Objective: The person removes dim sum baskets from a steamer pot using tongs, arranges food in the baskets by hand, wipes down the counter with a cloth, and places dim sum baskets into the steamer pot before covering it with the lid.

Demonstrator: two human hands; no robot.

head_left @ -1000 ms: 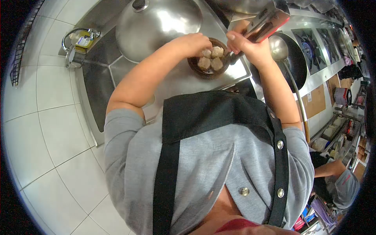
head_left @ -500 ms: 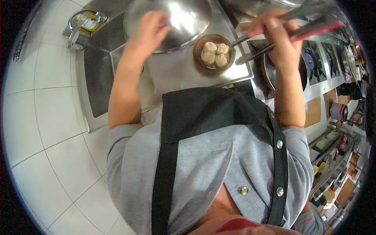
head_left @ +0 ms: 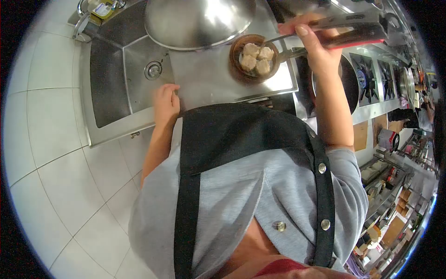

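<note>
My right hand (head_left: pixel 318 44) is closed around a pair of metal tongs (head_left: pixel 353 30) with a red strip on the handle. The tongs' tips straddle the right rim of a small round brown steamer basket (head_left: pixel 235 69): one arm is over the inside, the other by the outer wall. Several pale, wrinkled dumplings (head_left: pixel 248 62) sit in the basket on the steel counter (head_left: pixel 200 69). My left hand (head_left: pixel 167 103) hangs near the sink's front edge with loosely bent, slightly blurred fingers and nothing visible in it.
A large shiny metal dome (head_left: pixel 197 23) stands behind the basket. To the left is a steel sink (head_left: pixel 144 93) with a drain. A dark pan (head_left: pixel 348 88) sits on the stove at right, beside gas burners (head_left: pixel 364 74). A yellow bottle (head_left: pixel 103 9) stands near the tap.
My left hand has come away from the metal dome, back toward my body. The tongs have moved left, bringing their tips to the basket's rim. The basket remains on the counter.
</note>
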